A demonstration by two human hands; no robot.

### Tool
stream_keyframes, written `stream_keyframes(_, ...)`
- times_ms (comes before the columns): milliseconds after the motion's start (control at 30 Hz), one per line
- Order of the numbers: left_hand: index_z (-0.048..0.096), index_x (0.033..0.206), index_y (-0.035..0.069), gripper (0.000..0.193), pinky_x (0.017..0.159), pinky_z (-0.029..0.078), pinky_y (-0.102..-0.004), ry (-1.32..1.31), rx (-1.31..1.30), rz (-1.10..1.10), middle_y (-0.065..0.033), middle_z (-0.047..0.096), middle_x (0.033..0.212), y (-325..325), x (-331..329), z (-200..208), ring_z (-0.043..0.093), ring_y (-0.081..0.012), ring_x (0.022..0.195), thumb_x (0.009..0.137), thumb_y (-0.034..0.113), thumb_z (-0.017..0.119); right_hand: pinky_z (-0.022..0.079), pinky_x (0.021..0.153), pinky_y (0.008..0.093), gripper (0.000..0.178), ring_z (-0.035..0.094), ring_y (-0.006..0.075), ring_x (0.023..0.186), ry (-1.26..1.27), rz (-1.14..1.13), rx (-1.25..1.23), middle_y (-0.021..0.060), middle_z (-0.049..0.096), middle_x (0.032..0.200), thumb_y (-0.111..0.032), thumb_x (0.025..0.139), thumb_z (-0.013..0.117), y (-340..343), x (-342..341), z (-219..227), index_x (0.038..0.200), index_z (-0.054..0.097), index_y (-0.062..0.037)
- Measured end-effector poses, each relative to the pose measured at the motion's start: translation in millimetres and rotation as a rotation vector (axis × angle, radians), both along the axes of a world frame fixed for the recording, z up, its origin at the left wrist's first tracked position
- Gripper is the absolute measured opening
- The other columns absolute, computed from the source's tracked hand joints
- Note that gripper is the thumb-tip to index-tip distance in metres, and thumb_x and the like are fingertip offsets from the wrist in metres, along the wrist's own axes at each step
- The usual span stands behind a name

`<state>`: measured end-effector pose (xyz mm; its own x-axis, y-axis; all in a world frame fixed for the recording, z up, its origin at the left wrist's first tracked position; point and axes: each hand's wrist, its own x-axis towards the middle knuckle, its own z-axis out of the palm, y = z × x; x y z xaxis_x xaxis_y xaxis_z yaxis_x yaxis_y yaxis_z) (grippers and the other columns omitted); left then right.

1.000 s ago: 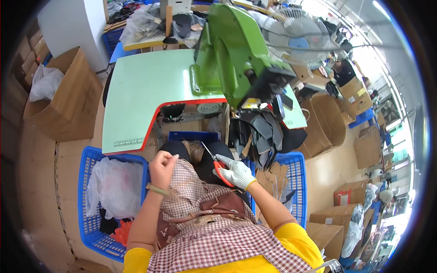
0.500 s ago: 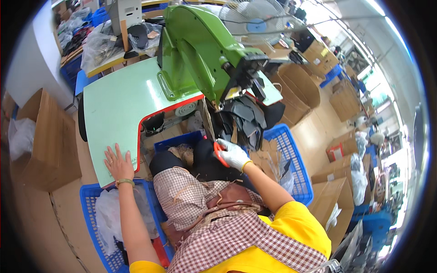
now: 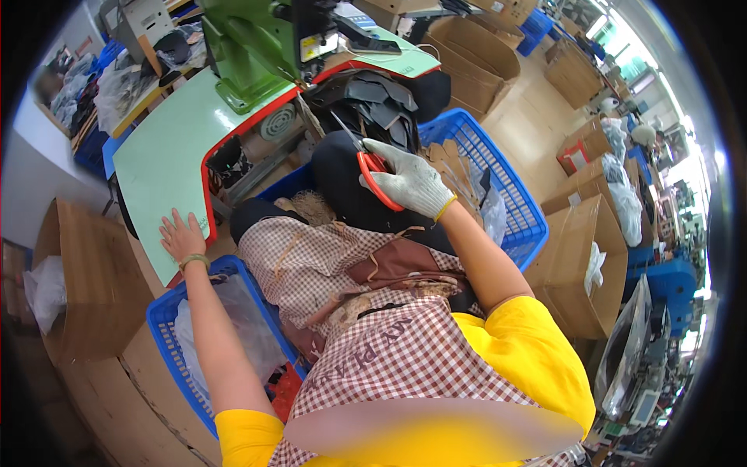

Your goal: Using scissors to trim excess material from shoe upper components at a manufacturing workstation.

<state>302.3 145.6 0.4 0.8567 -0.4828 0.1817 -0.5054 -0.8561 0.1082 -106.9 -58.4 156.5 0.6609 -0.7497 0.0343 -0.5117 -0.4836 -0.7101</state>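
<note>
My bare left hand (image 3: 184,235) lies flat with its fingers spread on the front left part of the pale green worktable (image 3: 148,175). A white work glove covers my right hand (image 3: 414,182), which is closed around the red handles of a pair of scissors (image 3: 379,189). Their blades point up and away to the left, above my dark-clothed knee. Beyond them, a pile of black sheet-like pieces (image 3: 366,97) sits at the table's red-edged cutout. A large green machine (image 3: 253,54) stands on the table.
Blue plastic baskets flank my legs: the left basket (image 3: 163,331) holds clear plastic bags, the right basket (image 3: 523,222) holds brown scraps. A cardboard box (image 3: 105,280) stands far left. More cartons (image 3: 576,268) line the right side, and an open carton (image 3: 471,62) sits behind the table.
My right hand has come back from the black pieces, and the scissors' blades now show plainly. My left hand stays flat on the table. The whole view has shifted and tilted.
</note>
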Motion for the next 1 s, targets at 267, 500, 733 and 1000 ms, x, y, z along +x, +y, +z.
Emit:
stream_keyframes(267, 0.028, 0.149, 0.02, 0.065, 0.114, 0.016, -0.0514, 0.005, 0.034, -0.035, -0.0163, 0.023, 0.154, 3, 13, -6, 0.02, -0.0383, 0.142, 0.095, 0.056, 0.032, 0.045, 0.094, 0.0314, 0.06, 0.061, 0.0238, 0.109, 0.098, 0.103, 0.031, 0.0155, 0.062, 0.121, -0.039, 0.083, 0.061, 26, -33, -2, 0.134, 0.051, -0.0081)
stream_keyframes(500, 0.03, 0.149, 0.018, 0.065, 0.115, 0.014, -0.0504, 0.026, 0.022, -0.039, -0.0174, 0.024, 0.154, 3, 14, -6, 0.019, -0.038, 0.142, 0.095, 0.054, 0.034, 0.045, 0.094, 0.031, 0.061, 0.061, 0.0235, 0.11, 0.143, 0.218, 0.133, 0.0157, 0.062, 0.121, -0.039, 0.083, 0.06, 30, -8, -17, 0.134, 0.05, -0.0068)
stream_keyframes(733, 0.039, 0.144, 0.019, 0.06, 0.112, 0.021, -0.0498, -0.097, 0.007, -0.019, -0.0156, 0.035, 0.149, 3, 14, -7, 0.029, -0.0361, 0.138, 0.094, 0.053, 0.039, 0.049, 0.049, 0.0234, 0.034, 0.062, 0.0127, 0.067, -0.072, 0.133, 1.239, 0.0044, 0.063, 0.088, -0.027, 0.09, 0.062, 19, 60, -87, 0.118, 0.06, -0.0084)
stream_keyframes(1000, 0.059, 0.124, 0.015, 0.042, 0.102, 0.034, -0.0452, -0.151, -0.174, -0.129, -0.0092, 0.053, 0.128, 13, 20, 10, 0.047, -0.0306, 0.12, 0.091, 0.041, 0.053, 0.047, 0.044, 0.0297, 0.016, 0.054, 0.0194, 0.054, -0.269, -0.475, 1.452, 0.0056, 0.054, 0.07, -0.023, 0.09, 0.061, 9, 122, -181, 0.082, 0.055, -0.0106)
